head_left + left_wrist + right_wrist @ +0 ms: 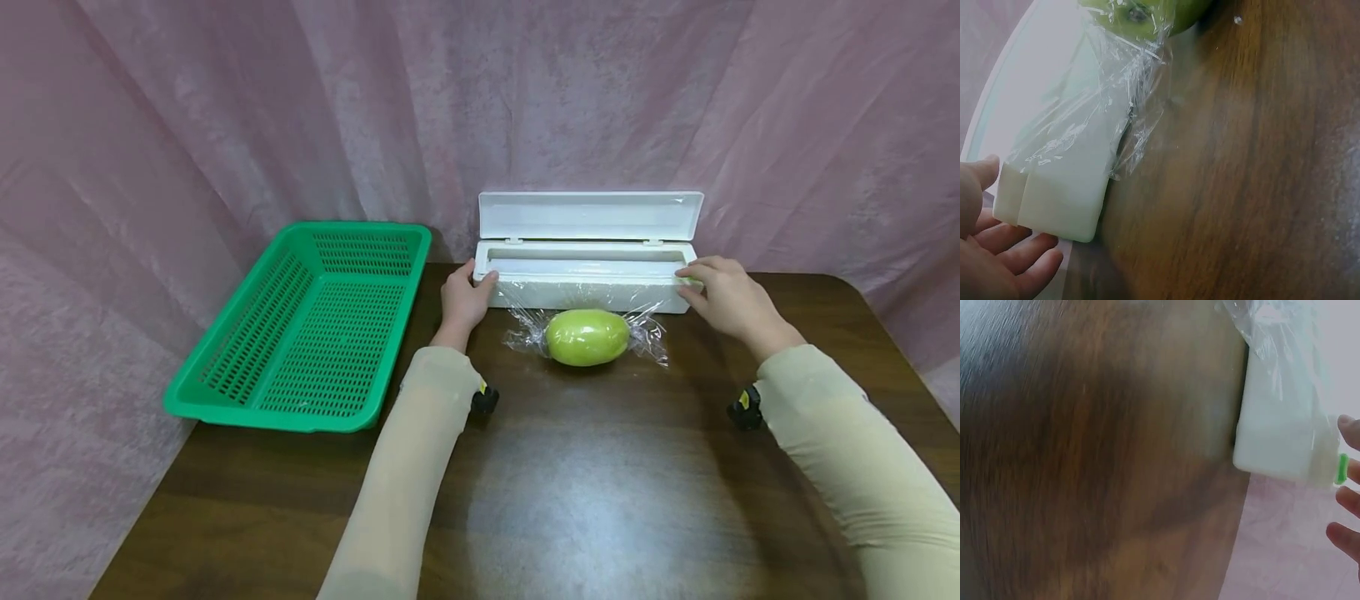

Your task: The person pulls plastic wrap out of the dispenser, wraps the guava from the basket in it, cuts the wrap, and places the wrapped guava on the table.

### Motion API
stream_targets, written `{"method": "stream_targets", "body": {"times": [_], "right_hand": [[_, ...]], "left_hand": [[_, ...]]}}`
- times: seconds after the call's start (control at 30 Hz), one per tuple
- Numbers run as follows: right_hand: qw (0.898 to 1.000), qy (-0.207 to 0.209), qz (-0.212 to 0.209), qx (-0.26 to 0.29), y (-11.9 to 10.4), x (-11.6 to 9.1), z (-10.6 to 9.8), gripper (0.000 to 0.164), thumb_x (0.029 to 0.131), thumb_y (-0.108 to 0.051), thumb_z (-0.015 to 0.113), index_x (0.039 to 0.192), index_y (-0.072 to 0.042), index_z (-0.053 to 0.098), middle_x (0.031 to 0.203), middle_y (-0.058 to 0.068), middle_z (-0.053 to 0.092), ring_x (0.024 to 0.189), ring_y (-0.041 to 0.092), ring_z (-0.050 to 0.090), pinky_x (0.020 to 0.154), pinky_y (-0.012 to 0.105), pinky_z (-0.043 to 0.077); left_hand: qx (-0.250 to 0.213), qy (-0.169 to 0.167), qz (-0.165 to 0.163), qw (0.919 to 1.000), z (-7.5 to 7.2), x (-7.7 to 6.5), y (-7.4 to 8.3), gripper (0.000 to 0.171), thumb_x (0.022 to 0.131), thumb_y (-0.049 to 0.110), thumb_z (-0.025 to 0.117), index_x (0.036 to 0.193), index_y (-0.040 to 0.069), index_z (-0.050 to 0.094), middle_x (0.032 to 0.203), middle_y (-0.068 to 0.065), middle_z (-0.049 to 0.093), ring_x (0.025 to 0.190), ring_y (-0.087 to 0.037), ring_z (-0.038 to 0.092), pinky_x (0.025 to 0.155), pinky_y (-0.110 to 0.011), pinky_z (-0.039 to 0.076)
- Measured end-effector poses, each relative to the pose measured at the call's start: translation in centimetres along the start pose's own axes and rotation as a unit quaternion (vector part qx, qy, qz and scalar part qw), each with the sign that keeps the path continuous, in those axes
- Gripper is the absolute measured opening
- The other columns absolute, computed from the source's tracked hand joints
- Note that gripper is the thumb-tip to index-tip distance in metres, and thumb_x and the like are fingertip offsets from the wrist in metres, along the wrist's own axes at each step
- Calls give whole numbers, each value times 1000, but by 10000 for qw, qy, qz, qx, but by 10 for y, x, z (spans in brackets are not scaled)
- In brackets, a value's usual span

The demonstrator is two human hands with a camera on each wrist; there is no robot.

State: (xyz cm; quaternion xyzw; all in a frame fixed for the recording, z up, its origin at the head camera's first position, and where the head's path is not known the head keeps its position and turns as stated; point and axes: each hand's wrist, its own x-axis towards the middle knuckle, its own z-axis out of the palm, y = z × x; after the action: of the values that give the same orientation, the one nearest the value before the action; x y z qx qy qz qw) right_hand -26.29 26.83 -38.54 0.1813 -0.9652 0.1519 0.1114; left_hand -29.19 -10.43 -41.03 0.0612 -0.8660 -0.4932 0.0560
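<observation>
A long white cling film box (585, 292) stands at the back of the table, its lid (590, 215) raised and a white roll (585, 267) inside. My left hand (463, 302) holds its left end, with the thumb at the front corner and fingers (1035, 256) around the end. At the right end, my right hand (731, 300) has thumb and fingers about a small green slider (1341, 469), which it appears to pinch. Before the box lies a yellow-green oval fruit (587, 337), wrapped in clear film (1138, 94) whose loose ends spread out on both sides and against the box front.
A green slotted plastic basket (397, 333) stands on the left of the brown wooden table (585, 483), showing its bare bottom. Behind the table hangs a pink curtain (450, 108), close to the raised lid.
</observation>
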Motion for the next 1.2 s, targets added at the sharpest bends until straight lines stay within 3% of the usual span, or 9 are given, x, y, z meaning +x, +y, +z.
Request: {"method": "stream_targets", "body": {"times": [0.23, 0.53, 0.77, 0.97, 1.2], "right_hand": [[9989, 381, -217, -142, -3, 4, 10, 23, 89, -13, 64, 108, 0, 67, 115, 23, 60, 108, 44, 51, 92, 56, 40], [9979, 605, -150, -153, -4, 2, 13, 8, 86, -7, 65, 92, -1, 65, 102, 20, 64, 97, 40, 54, 81, 55, 43], [9977, 640, -167, -155, -5, -5, 10, 7, 85, -8, 65, 87, -2, 66, 112, 21, 62, 107, 43, 51, 83, 58, 41], [9978, 653, -93, 22, -5, -14, 6, 6, 86, -9, 64, 86, -3, 66, 117, 20, 60, 110, 42, 49, 84, 60, 38], [9984, 550, -32, 113, -9, -27, -1, 6, 86, -9, 64, 87, -4, 66, 116, 21, 60, 110, 42, 50, 82, 61, 39]], "left_hand": [[136, 249, 304, 9991, -2, -5, 1, 51, 92, 32, 62, 136, 9, 51, 139, -10, 51, 132, -26, 43, 108, -37, 38], [-14, 426, 854, 9954, 1, -8, -2, 24, 90, 22, 65, 106, 5, 72, 136, -13, 54, 130, -27, 46, 110, -35, 36], [264, 291, 1101, 9931, -1, -12, -3, 21, 92, 19, 62, 93, -1, 69, 140, -13, 50, 132, -29, 43, 112, -37, 31], [328, 80, 1196, 9922, -2, -18, 0, 20, 94, 19, 59, 90, 0, 64, 143, -12, 44, 135, -31, 35, 112, -40, 28], [382, -35, 1356, 9900, -3, -25, 1, 20, 95, 20, 56, 92, 1, 63, 138, -11, 46, 131, -29, 36, 109, -41, 31]]}}
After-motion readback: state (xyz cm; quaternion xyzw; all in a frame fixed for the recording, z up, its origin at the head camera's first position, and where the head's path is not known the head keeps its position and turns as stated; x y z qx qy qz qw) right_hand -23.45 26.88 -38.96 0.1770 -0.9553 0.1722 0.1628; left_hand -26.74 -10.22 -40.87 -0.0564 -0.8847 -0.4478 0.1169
